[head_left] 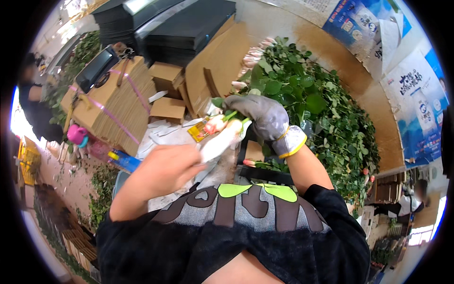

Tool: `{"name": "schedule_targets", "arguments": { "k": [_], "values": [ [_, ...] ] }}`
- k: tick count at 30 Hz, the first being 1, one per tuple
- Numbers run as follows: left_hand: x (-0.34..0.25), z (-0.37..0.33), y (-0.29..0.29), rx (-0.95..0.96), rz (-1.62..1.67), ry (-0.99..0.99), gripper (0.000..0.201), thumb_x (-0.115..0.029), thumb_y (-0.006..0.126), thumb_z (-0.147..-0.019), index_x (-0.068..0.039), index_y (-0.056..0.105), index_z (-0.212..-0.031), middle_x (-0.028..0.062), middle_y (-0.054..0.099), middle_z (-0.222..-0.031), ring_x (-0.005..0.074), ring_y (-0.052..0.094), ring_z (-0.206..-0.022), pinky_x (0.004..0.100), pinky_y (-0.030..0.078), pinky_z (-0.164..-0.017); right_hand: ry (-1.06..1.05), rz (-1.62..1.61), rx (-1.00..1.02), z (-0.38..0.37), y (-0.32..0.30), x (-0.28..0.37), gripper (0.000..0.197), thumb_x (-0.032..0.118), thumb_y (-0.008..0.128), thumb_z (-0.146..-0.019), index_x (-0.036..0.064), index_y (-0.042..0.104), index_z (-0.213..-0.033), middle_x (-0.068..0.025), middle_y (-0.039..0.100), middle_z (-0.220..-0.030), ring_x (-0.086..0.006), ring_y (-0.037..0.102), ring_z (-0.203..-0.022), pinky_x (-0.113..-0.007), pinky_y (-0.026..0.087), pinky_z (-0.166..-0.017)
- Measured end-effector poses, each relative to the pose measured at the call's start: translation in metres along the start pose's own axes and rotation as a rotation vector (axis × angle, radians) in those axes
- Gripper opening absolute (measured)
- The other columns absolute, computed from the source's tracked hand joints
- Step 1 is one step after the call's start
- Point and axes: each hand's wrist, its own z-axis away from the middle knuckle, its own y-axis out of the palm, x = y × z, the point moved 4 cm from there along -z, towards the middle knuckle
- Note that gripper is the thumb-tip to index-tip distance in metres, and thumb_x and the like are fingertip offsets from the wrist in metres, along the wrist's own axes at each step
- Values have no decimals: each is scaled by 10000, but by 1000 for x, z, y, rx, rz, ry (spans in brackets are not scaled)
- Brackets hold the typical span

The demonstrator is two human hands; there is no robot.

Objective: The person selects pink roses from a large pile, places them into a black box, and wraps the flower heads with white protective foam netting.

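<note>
My right hand (265, 117) wears a grey glove with a yellow-edged cuff. Its fingers are closed around the green stems just behind several pink roses (215, 124). My bare left hand (163, 168) pinches a white sleeve (218, 146), paper or foam, whose far end meets a pale rose head beside the gloved fingers. How far the sleeve covers that bloom I cannot tell. Below the glove, a black tray (266, 175) has another pink-tipped rose (249, 162) at its edge.
A large heap of leafy rose stems (326, 118) covers the right side. Bundled flat cardboard (120, 102) at the left carries a dark phone (97, 70). Black stacked sheets (182, 38) stand behind open cardboard boxes (168, 110). Other people are at the far left (38, 109) and right (407, 204).
</note>
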Motion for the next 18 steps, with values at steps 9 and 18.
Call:
{"name": "schedule_targets", "arguments": {
  "k": [9,18],
  "values": [
    [43,-60,52,38,637,-275,309,-335,635,-843,-33,660,-781,131,604,-621,281,615,-610,362,478,-579,53,-105,-134,-12,-29,1,300,75,690,-722,61,617,-1014,-120,655,-1058,-312,630,-943,-347,494,-807],
    [49,2,30,255,8,-221,414,-384,611,-836,-45,617,-599,114,581,-572,331,580,-556,436,453,-524,294,-560,-476,25,-97,-56,458,227,652,-820,-47,551,-1172,-145,610,-1107,-260,617,-934,-372,511,-843]
  ]
}}
